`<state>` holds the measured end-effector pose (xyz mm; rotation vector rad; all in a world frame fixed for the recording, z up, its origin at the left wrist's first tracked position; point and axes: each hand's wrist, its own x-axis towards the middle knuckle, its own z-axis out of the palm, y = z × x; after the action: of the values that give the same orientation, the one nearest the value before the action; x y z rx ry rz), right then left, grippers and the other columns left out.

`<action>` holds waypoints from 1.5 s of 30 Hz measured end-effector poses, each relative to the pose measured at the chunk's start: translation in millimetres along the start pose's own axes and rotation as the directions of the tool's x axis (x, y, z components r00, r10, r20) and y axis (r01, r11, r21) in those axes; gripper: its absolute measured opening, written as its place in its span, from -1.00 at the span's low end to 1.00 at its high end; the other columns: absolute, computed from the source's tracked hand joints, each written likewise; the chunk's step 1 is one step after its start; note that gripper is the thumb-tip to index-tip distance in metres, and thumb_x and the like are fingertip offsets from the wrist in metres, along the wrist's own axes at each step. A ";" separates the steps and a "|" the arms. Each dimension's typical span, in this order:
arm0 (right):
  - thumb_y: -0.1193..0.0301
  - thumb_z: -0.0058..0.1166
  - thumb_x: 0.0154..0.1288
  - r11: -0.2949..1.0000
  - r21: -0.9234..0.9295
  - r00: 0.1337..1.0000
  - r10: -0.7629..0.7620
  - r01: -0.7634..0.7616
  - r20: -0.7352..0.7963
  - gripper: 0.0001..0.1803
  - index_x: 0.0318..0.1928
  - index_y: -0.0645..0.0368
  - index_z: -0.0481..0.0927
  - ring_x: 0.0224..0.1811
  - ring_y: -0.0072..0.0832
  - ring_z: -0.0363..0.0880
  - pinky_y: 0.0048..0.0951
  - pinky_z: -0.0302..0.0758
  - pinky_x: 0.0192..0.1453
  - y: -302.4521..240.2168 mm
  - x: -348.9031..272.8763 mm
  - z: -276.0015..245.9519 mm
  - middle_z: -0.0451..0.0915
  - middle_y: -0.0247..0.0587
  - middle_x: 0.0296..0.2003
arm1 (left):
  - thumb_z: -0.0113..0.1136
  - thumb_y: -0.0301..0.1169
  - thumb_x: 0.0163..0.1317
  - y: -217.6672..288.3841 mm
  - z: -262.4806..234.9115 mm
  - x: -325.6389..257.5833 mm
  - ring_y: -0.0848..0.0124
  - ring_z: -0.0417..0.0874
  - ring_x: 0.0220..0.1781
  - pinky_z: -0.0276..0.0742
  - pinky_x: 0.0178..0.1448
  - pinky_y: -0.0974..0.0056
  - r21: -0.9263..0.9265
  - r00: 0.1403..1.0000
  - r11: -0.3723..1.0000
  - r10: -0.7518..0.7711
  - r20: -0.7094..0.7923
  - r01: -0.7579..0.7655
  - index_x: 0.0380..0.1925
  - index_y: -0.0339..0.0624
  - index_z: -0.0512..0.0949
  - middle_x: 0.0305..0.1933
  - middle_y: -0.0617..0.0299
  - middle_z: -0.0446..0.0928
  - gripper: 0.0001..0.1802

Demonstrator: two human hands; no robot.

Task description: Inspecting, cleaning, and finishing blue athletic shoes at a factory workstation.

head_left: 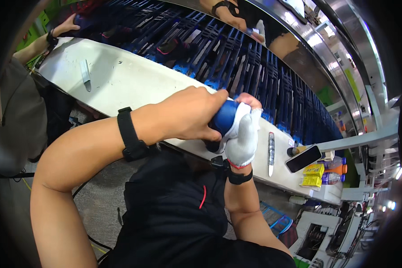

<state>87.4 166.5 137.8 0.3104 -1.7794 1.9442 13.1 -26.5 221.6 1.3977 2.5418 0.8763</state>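
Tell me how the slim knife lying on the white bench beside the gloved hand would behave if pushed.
The slim knife looks stiff and light, so it would probably slide flat rather than roll. On the smooth white bench it may skid easily. Its pointed lower end calls for care.

There is one view, from a camera worn on the person's head, looking steeply down and forward. It sits close over the hands, which meet just right of the picture's centre, the left hand and the gloved right hand filling the middle. The forearms enter from 6 and 8 o'clock. The white counter runs as a band from 10 o'clock to 4 o'clock, with blue racks beyond it toward 12 and 1 o'clock. The fisheye lens bends straight edges near the rim, and the corners are dark.
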 end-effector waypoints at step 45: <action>0.01 0.74 0.02 0.734 -0.633 0.961 -0.100 0.246 0.256 -0.24 0.17 0.14 0.80 0.29 -0.04 0.77 -0.11 0.62 0.44 -1.5 -90.4 -18.7 0.83 -0.14 0.15 | 0.75 -0.26 0.11 -27.2 58.6 -129.7 0.15 0.67 0.29 0.55 0.41 0.12 -0.450 0.940 0.867 -0.309 -0.143 0.216 -0.01 -0.18 0.45 0.39 -0.20 0.59 -0.35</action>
<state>168.5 167.1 93.7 0.4162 -2.3449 1.0661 87.9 -116.5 136.2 0.8404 2.3859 1.4791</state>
